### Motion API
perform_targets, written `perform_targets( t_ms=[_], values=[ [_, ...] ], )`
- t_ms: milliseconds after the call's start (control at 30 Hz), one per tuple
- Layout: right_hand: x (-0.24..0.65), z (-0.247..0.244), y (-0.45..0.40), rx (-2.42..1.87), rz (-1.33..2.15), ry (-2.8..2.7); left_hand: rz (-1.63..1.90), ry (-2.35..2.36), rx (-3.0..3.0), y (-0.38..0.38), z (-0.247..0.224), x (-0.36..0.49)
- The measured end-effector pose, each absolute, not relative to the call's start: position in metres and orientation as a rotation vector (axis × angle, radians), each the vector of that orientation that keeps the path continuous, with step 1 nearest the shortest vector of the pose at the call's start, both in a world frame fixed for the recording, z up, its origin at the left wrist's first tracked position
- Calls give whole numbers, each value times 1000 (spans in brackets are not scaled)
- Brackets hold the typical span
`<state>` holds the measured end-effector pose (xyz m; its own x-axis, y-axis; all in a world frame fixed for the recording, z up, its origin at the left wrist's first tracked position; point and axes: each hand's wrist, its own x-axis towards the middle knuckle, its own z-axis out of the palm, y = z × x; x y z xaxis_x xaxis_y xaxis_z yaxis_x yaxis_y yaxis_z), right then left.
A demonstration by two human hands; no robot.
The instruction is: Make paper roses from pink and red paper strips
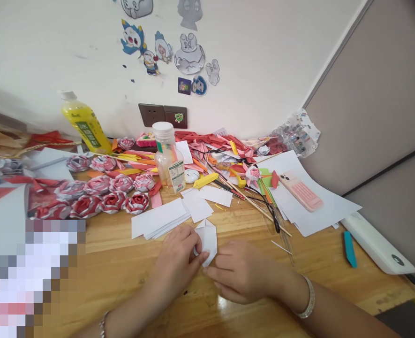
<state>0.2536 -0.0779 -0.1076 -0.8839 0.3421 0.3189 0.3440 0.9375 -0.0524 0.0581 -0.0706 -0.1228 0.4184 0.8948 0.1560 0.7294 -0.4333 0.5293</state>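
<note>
A small white piece of paper (pixel 207 236) with folded corners at its top lies between my two hands near the table's middle. My left hand (pixel 179 251) is closed on its left side, thumb pressed on the lower part. My right hand (pixel 240 272) has its fingers pinched together at the lower right corner of the same paper; its fingertips are partly hidden. Just beyond them lie a stack of white paper strips (pixel 161 218) and some loose white pieces (pixel 197 206).
Several folded paper roses (pixel 112 203) sit at the left. A clear plastic bottle (pixel 165 162) and a yellow drink bottle (pixel 87 126) stand behind. Coloured paper strips and sticks (pixel 249 202) clutter the back. A phone (pixel 300 192) rests on white sheets (pixel 298 223) at the right.
</note>
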Motion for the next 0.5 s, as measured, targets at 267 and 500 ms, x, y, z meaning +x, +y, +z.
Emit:
perform_targets(
  t_ms=[267,500],
  values=[
    [248,-123,-79,-498,86,-2811,668,1431,2306,-65,-131,47],
    [248,-122,-77,-489,152,-2785,865,1416,2035,-54,-122,30]
  ],
)
